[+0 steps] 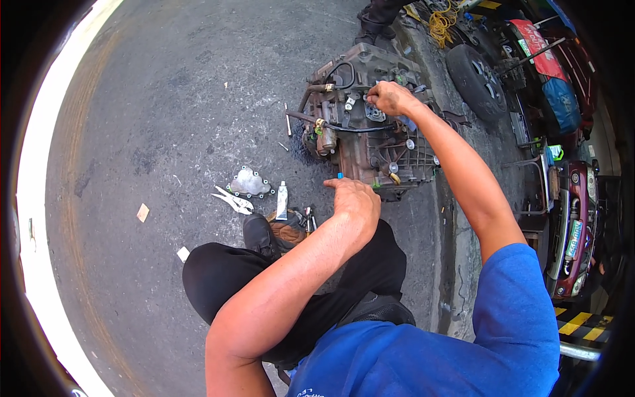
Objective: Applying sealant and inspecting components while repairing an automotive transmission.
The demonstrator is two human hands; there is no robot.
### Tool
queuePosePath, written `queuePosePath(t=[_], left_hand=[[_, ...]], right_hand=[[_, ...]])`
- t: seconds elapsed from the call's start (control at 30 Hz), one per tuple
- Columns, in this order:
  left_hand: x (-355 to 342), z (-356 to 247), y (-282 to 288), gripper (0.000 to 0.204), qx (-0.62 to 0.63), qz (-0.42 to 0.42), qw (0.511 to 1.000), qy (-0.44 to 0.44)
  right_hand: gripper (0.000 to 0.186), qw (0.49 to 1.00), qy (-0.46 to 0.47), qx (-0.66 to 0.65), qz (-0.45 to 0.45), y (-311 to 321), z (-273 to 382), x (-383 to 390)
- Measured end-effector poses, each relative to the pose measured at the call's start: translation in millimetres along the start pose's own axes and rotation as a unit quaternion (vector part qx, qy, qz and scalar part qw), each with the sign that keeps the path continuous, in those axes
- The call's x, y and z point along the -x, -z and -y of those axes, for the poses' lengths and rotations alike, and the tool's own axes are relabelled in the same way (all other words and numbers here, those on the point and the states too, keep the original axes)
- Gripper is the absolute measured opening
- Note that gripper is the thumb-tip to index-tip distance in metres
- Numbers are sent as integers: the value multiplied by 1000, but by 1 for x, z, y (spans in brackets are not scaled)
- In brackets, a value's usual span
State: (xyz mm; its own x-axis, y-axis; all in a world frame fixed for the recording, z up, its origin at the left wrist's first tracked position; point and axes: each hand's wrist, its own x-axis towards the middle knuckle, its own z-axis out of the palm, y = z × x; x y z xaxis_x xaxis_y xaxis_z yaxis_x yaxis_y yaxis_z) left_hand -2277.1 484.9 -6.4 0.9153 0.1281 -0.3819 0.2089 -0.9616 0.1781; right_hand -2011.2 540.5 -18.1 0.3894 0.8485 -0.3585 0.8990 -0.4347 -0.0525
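Observation:
A greasy car gearbox [356,147] lies on the ground in front of me. My right hand [391,99] is over its top, fingers pinched together beside a small light metal fitting [375,114]; whatever the fingertips hold is too small to make out. At the near side of the casing is my left hand [357,202], its back turned up and one digit pointing left. Most of its fingers are hidden beneath it, next to a small blue spot on the gearbox. A black hose [360,130] curves across the casing between the two hands.
Left of the gearbox lie a silver cover plate [249,182], locking pliers [233,200], a white tube [282,201] and a thin metal rod [288,120]. My black shoe [260,236] is near them. Another person's dark shoes [375,36] stand behind the gearbox. A wheel [476,82] lies at right.

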Motion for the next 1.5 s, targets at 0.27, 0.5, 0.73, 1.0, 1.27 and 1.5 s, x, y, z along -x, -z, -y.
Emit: queuePosePath(t=[0.27, 0.5, 0.73, 1.0, 1.27, 1.5], left_hand=[[-2, -2, -1, 35, -2, -17, 1000, 5], [0, -4, -5, 36, -24, -9, 1000, 9], [0, -1, -5, 36, -26, -20, 999, 0], [-3, 14, -14, 28, 29, -65, 997, 25], [-3, 24, 15, 39, 46, -16, 998, -33], [16, 35, 13, 59, 48, -33, 998, 4]], right_hand=[[28, 994, 61, 6, 91, -2, -8, -4], [30, 1000, 11, -13, -15, -12, -7, 2], [33, 984, 119, -119, 53, 15, -10, 2], [32, 860, -4, -320, -397, 12, -24, 160], [53, 820, -183, -409, -355, -120, -18, 265], [55, 877, -131, -208, -412, -118, -24, 186]])
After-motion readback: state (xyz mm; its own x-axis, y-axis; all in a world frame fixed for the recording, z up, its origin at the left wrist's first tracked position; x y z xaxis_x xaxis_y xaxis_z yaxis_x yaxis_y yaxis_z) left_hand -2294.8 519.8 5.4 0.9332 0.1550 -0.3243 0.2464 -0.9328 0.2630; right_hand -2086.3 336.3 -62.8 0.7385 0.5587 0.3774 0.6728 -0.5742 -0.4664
